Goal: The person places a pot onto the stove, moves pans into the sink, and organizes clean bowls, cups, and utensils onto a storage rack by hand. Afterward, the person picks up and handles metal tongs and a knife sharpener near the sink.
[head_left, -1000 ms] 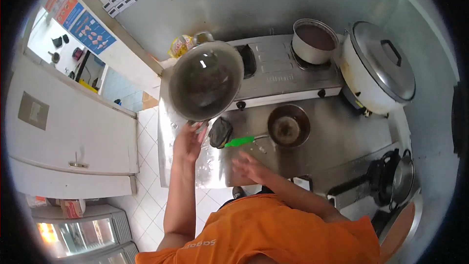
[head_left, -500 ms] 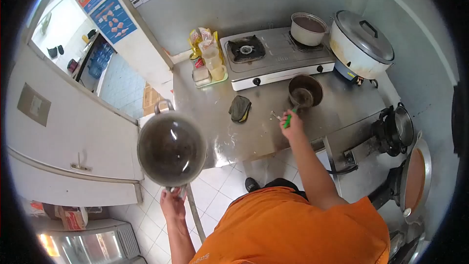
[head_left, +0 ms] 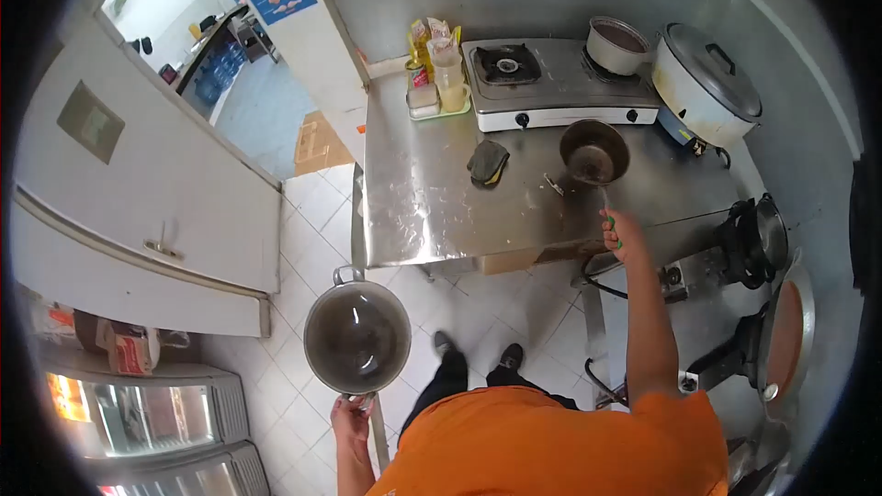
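My left hand [head_left: 352, 421] is closed on the near loop handle of a wide, dark two-handled wok [head_left: 356, 338]. The wok hangs over the tiled floor, just off the front left corner of the steel table, its inside facing up and shiny. My right hand [head_left: 625, 234] is wrapped around the green handle of a ladle [head_left: 606, 199]. Its head reaches into a brown-stained pot [head_left: 619, 140] on the table and is hard to make out there. A dark folded cloth [head_left: 488, 163] and a small metal piece [head_left: 553, 185] lie left of the pot.
A two-burner gas stove [head_left: 551, 101] stands at the back with a saucepan [head_left: 618, 46] on its right burner. Right of it is a large lidded rice cooker [head_left: 707, 83]. A tray of seasonings [head_left: 441, 110] sits left. More pans [head_left: 761, 234] stand at right.
The wok has come down and back from the table's left edge toward my body. My right hand has drawn back and right with the ladle. The whole view has shifted.
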The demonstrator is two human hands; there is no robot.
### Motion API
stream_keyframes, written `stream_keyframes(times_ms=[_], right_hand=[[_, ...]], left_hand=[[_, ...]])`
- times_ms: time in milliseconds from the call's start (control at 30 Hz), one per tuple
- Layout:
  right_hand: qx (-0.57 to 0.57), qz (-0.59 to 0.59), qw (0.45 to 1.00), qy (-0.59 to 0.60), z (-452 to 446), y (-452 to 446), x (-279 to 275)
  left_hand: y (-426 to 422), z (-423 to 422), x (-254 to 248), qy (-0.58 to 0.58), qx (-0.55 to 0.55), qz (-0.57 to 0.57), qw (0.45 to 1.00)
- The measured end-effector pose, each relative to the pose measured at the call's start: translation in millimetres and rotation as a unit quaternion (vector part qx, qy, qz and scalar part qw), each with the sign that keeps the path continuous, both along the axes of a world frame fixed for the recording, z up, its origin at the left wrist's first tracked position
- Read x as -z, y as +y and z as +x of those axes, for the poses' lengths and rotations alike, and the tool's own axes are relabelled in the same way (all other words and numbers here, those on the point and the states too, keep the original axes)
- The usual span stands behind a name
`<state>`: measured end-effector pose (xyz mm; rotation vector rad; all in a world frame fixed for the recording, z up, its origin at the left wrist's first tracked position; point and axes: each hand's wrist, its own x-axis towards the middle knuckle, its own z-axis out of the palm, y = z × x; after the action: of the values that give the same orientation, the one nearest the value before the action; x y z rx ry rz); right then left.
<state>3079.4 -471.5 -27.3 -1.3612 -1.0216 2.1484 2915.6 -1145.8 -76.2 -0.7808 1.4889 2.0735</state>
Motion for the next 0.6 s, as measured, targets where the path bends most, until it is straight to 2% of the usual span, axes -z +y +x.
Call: stream_keyframes(times_ms=[200,267,300,467,600], right_hand=[[-0.105,0.062,0.991,-0.060,-5,-111,-87],[-0.159,0.094,0.981,-0.066,-17,-156,-109],[-0.181,0.082,0.979,-0.053,-26,-181,-120],[-0.245,0.051,0.968,-0.022,-91,-312,-130],[-0.289,-0.003,0.957,-0.005,-164,-402,-133]], left_hand=[[-40,-20,8,-0.010,-0.046,0.026,0.999],[-60,-38,16,-0.016,-0.045,0.019,0.999],[-73,-50,17,-0.003,0.005,0.010,1.000],[-138,-121,1,0.025,0.062,0.020,0.998],[-172,-183,-28,0.052,0.048,0.013,0.997]])
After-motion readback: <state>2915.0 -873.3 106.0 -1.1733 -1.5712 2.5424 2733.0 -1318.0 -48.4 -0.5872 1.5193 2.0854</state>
